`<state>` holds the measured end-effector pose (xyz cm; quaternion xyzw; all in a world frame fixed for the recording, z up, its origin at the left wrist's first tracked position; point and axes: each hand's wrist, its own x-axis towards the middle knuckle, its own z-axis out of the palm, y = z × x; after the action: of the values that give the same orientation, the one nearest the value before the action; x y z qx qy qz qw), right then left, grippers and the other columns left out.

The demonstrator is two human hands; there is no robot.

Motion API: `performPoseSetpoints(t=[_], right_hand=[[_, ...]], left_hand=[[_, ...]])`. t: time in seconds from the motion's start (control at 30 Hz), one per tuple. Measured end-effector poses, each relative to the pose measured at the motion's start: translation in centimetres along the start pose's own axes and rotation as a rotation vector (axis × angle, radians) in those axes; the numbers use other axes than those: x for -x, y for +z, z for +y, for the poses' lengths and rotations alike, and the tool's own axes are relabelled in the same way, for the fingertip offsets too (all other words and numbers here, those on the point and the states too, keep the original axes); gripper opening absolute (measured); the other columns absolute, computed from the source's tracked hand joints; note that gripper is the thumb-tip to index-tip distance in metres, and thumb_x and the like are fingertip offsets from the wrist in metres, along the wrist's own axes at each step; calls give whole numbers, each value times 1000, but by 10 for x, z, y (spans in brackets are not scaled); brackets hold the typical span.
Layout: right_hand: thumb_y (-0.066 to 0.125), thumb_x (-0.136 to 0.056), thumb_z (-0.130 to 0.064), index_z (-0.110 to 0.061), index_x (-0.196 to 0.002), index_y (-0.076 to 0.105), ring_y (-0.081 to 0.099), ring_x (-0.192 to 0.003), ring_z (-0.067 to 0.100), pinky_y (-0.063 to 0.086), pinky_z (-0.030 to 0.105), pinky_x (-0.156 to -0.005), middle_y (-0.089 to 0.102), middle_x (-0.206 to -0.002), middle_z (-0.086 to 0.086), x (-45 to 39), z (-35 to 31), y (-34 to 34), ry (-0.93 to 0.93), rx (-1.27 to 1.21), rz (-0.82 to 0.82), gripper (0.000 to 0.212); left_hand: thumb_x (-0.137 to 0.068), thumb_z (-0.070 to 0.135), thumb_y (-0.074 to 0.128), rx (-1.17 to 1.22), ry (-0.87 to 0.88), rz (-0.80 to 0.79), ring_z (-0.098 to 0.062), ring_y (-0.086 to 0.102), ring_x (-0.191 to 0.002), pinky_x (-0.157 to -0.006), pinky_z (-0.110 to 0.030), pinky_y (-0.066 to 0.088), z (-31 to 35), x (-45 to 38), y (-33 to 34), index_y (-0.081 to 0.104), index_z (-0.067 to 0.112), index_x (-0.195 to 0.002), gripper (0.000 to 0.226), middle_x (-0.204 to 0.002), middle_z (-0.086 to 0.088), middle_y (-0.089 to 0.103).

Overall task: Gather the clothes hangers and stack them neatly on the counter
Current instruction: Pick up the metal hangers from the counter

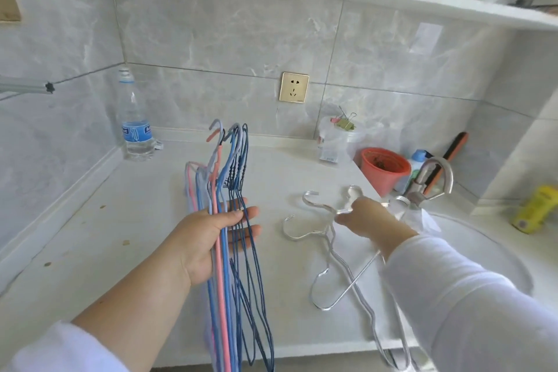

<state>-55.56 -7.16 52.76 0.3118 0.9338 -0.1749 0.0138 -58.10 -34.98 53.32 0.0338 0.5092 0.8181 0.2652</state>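
So the left hand (pixel 211 238) is wrapped around a bunch of coated wire hangers (pixel 232 220), blue, pink and dark navy, held upright over the front edge of the counter (pixel 136 220) with the hooks pointing toward the back wall. Right hand (pixel 367 217) has its fingers pinched on the silver metal hangers (pixel 329 254), which lie on the counter near its right side, just beside the sink (pixel 483 251). Water bottle (pixel 134 121) stands in the back left corner, orange cup (pixel 385 169) back right
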Motion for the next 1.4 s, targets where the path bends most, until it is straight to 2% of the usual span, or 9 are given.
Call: performPoseSetpoints(t=[0.1, 0.2, 0.47, 0.63, 0.73, 0.83, 1.1, 1.23, 1.4], right_hand=[[48, -81, -44, -6, -89, 59, 54, -74, 23, 40, 28, -65, 43, -60, -2, 10, -1, 10, -74, 194, -79, 41], [48, -87, -38, -14, -54, 41, 41, -51, 15, 33, 25, -52, 43, -55, 0, 24, -7, 20, -62, 143, -134, 42], [43, -88, -12, -13, -64, 43, 53, -79, 24, 41, 27, -71, 48, -72, 0, 35, -5, 25, 36, 5, -45, 24], [41, -86, -7, -11, -97, 49, 54, -87, 29, 46, 32, -78, 61, -103, 10, 41, 8, 6, 46, -47, 99, 14], [40, -84, -7, -11, -97, 51, 51, -84, 25, 46, 30, -76, 54, -84, 2, 48, 20, 11, 25, -14, 78, 17], [40, -83, -6, -16, -74, 40, 49, -80, 23, 41, 27, -70, 40, -69, -5, 55, 27, 20, 20, -4, 61, 14], [48, -81, -26, -18, -86, 46, 50, -81, 23, 39, 27, -67, 49, -80, -4, 69, 26, 38, 56, 69, -54, 10], [43, -85, -14, -14, -94, 55, 50, -83, 24, 41, 27, -72, 60, -101, 6, 68, 19, 41, 58, 84, -73, 15], [41, -88, -9, -15, -83, 42, 47, -83, 25, 40, 29, -73, 48, -84, 5, 65, -2, 31, 5, 26, -25, 8]], left_hand=[[-91, -1, 49, -27, -9, -8, -23, 72, -59, -57, -33, 61, -4, -2, 8, 64, 6, -102, 20, -76, -6, 77], [-91, -1, 49, -33, -17, 1, -23, 73, -59, -54, -32, 60, -5, -2, 11, 64, 5, -101, 19, -76, -7, 77], [-91, 1, 49, -61, -19, 11, -24, 73, -62, -53, -32, 60, -3, 0, 8, 64, 6, -104, 20, -78, -7, 78], [-91, 0, 50, -69, -21, 1, -24, 73, -61, -59, -34, 60, -7, -2, 16, 64, 7, -102, 19, -76, -6, 77], [-91, 0, 50, -65, -21, -9, -24, 73, -61, -62, -35, 59, -9, -4, 22, 64, 7, -101, 18, -74, -6, 77], [-91, 1, 50, -59, -22, -17, -23, 73, -60, -61, -35, 59, -10, -5, 26, 62, 7, -102, 18, -73, -5, 77], [-92, 1, 48, -53, -14, -23, -22, 73, -59, -57, -32, 60, -7, -1, 22, 62, 6, -104, 19, -72, -4, 77], [-92, 1, 48, -52, -13, -20, -22, 73, -60, -58, -33, 60, -5, 1, 16, 63, 6, -102, 19, -73, -5, 77], [-92, 0, 48, -54, -14, -18, -22, 73, -59, -54, -31, 60, -2, 4, 9, 64, 7, -100, 19, -72, -5, 77]])
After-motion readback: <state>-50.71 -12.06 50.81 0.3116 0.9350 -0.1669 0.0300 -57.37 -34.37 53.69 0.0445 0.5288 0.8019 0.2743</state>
